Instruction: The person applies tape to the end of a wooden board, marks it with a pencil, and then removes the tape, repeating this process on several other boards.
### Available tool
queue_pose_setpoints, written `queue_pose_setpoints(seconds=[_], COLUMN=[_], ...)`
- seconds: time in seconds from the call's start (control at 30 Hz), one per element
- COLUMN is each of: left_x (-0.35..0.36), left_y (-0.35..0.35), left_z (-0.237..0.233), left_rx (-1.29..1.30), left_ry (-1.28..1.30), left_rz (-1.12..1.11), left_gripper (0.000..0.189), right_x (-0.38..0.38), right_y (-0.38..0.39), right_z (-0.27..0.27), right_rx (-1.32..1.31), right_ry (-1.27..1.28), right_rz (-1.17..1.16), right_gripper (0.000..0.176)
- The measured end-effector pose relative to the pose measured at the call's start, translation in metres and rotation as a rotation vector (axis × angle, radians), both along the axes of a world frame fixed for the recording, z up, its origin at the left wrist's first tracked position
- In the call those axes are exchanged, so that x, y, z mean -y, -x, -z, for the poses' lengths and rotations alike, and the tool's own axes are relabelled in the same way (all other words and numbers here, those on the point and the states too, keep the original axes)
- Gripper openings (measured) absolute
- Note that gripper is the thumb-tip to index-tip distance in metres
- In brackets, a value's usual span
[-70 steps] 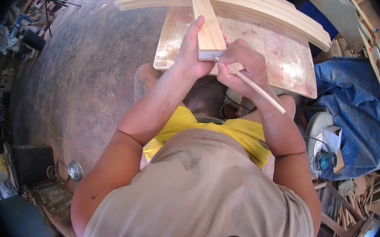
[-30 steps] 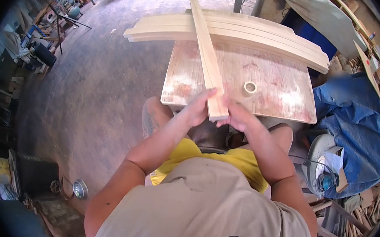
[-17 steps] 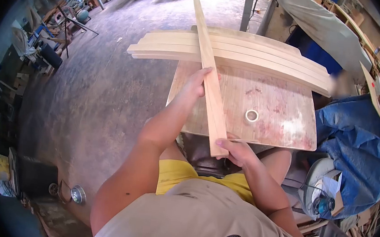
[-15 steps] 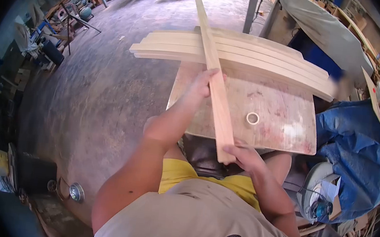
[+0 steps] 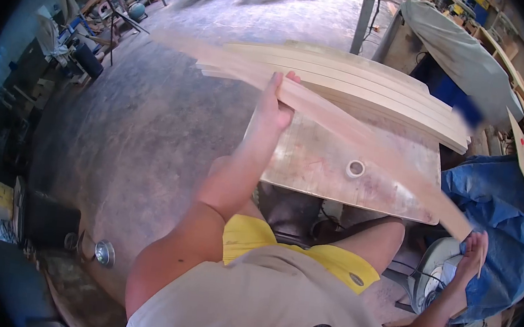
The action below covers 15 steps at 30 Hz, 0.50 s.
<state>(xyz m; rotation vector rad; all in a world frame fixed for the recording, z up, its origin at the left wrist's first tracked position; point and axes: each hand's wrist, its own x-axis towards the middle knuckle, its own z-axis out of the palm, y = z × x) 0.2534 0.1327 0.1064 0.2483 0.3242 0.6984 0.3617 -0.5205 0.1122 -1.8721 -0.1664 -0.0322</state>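
A long pale wooden plank (image 5: 353, 131), smeared by motion, lies aslant in front of me, from upper left down to lower right. Near its middle, my left hand (image 5: 280, 102) is closed around it. My right hand (image 5: 471, 256) is out to the far right at the plank's lower end, fingers curled against it; the exact grip is partly blurred. Behind the plank, a stack of similar planks (image 5: 370, 89) rests across the back of a low worn table (image 5: 299, 167). A roll of tape (image 5: 355, 169) lies on the tabletop, just below the held plank.
To the right, a blue tarp (image 5: 497, 205) hangs beside a pale stool-like seat (image 5: 438, 262) with a cord. A grey cover (image 5: 462, 50) drapes over equipment at the back right, near a metal post (image 5: 362, 22). A tripod stand (image 5: 112, 29) and clutter line the left wall.
The plank has swung from nearly lengthwise to slantwise across the table. My right hand has moved far right with its near end, while my left hand has turned with it. The view shifted slightly.
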Motion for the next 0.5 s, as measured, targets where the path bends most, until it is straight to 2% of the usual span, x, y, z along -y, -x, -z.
queue_pose_setpoints(seconds=[0.07, 0.1, 0.13, 0.17, 0.2, 0.23, 0.27, 0.33, 0.37, 0.43, 0.5], left_x=[0.024, 0.035, 0.046, 0.057, 0.069, 0.082, 0.094, 0.109, 0.116, 0.120, 0.115], left_y=[0.025, 0.033, 0.041, 0.050, 0.057, 0.062, 0.065, 0.075, 0.082, 0.098, 0.112], left_z=[0.002, 0.002, 0.003, 0.006, 0.009, 0.009, 0.007, 0.008, 0.011, 0.018, 0.025], left_rx=[0.041, 0.083, 0.083, 0.129, 0.174, 0.170, 0.161, 0.158, 0.165, 0.172, 0.075], left_ry=[0.030, 0.059, 0.061, 0.038, 0.015, 0.018, 0.026, 0.025, -0.016, -0.058, -0.029], left_rz=[-0.049, -0.083, -0.091, -0.055, -0.015, -0.022, -0.014, -0.018, 0.036, 0.078, 0.246], left_gripper=[0.039, 0.040, 0.040, 0.043, 0.045, 0.045, 0.046, 0.047, 0.048, 0.050, 0.053], right_x=[0.021, -0.024, -0.086, -0.111, -0.177, -0.247, -0.300, -0.355, -0.377, -0.411, -0.424], right_y=[-0.031, -0.019, -0.001, -0.008, 0.020, 0.055, 0.079, 0.089, 0.095, 0.102, 0.100], right_z=[0.057, 0.074, 0.086, 0.122, 0.116, 0.087, 0.057, 0.068, 0.054, 0.022, 0.020], right_rx=[0.070, 0.014, 0.043, -0.113, -0.263, -0.276, -0.268, -0.288, -0.293, -0.419, -0.379], right_ry=[-0.752, -0.806, -0.795, -0.852, -0.942, -0.760, -0.659, -1.182, -1.182, -1.147, -1.124], right_rz=[0.210, 0.118, -0.075, -0.365, -0.402, -0.385, -0.472, -0.706, -0.718, -0.309, -0.365], right_gripper=[0.036, 0.041, 0.046, 0.053, 0.058, 0.064, 0.065, 0.065, 0.065, 0.065, 0.060])
